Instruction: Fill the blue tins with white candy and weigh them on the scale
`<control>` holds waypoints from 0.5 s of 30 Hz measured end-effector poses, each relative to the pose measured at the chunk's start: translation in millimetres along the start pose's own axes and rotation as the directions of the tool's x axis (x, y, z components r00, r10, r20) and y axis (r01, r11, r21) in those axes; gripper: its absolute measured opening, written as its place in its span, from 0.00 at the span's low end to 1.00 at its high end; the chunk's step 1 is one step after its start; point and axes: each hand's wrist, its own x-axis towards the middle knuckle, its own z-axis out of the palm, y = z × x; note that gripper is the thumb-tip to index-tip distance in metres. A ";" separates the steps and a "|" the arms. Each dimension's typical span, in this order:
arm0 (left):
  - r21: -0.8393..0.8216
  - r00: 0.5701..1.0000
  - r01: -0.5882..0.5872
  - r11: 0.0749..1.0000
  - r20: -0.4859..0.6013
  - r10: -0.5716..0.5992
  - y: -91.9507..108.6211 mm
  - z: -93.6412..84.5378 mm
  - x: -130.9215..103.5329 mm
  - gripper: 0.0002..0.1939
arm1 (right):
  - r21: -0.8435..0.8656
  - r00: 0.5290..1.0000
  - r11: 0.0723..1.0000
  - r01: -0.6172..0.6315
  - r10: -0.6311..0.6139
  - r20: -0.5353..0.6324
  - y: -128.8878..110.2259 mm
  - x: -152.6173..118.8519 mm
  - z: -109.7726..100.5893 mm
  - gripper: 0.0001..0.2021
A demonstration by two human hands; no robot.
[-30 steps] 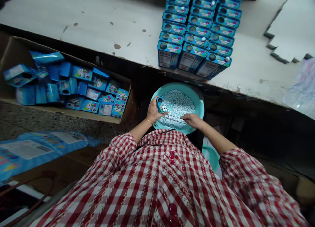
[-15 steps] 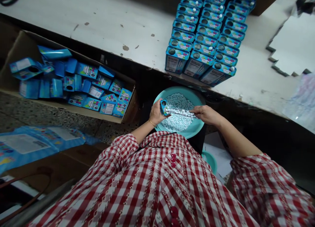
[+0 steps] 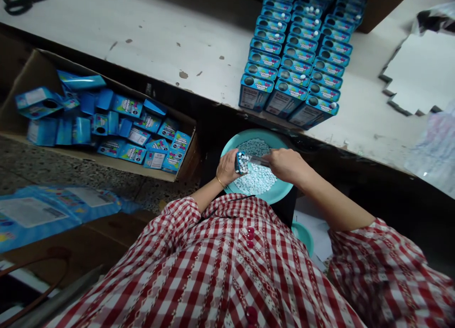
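Note:
My left hand (image 3: 227, 168) is wrapped round a small blue box (image 3: 238, 163) over the left side of a turquoise bowl (image 3: 280, 193). White candies (image 3: 243, 162) lie heaped at the box's top. From the right, my right hand (image 3: 287, 164) grips a clear scoop (image 3: 259, 160), whose tip meets the candies at the box. Pale candies (image 3: 259, 180) fill much of the bowl below both hands. The inside of the box is hidden by the candies.
Rows of blue boxes (image 3: 258, 92) stand on the white table (image 3: 156, 48), beyond the bowl. At the left, a cardboard carton (image 3: 142, 172) holds several blue boxes. Black scissors (image 3: 21, 3) lie at the table's far left. A smaller turquoise container (image 3: 304, 238) sits low at the right.
The scoop, full of candies before, now looks mostly emptied, with candies heaped at the box. My right hand has moved left and slightly up, nearer my left hand.

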 end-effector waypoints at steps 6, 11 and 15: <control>-0.021 0.998 0.065 0.998 -0.001 -0.065 1.4 -1.7 1.1 0.50 | 0.168 0.984 0.983 -0.076 0.101 -0.145 52.6 2.2 59.4 0.19; -0.063 0.995 0.103 0.993 0.000 -0.103 2.4 -5.4 2.7 0.53 | 0.168 0.986 0.975 -0.145 0.156 -0.057 45.3 43.3 136.3 0.22; -0.052 0.990 0.120 0.991 0.076 -0.116 4.5 -6.0 6.5 0.51 | 0.119 0.999 0.993 0.021 -0.026 0.034 9.0 61.0 178.9 0.23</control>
